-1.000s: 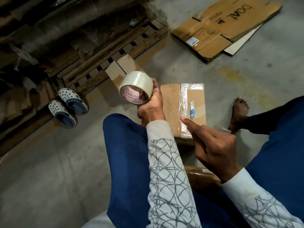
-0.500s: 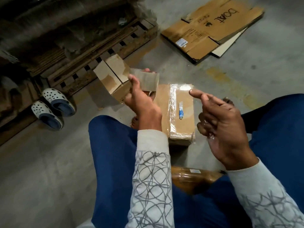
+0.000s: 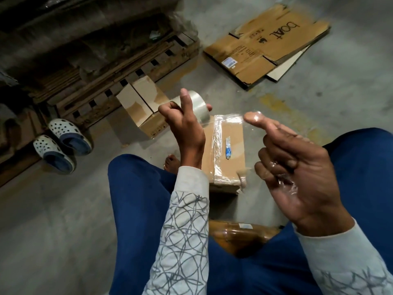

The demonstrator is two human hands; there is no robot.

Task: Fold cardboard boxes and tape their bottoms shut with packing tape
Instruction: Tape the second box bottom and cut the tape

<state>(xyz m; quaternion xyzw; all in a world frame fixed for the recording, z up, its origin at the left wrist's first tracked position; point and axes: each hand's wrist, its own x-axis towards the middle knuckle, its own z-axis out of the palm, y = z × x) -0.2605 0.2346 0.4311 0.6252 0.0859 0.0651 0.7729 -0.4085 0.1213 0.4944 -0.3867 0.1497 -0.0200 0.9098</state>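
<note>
My left hand grips a roll of clear packing tape, raised above the floor. A strip of tape runs from the roll to my right hand, which holds its free end with curled fingers; film clings to the thumb and fingers. Below both hands a small cardboard box stands on the floor between my legs, with clear tape along its middle seam and a small blue mark on top. Behind it lies a second box with its flaps open.
Flattened cardboard sheets lie on the concrete floor at the back right. A wooden pallet with stacked cardboard fills the back left, with a pair of white sandals beside it. A brown taped object sits under my knees.
My left hand turned the roll and lifted it. My right hand left the box top, rose to the right and pulled a strip of tape out from the roll.
</note>
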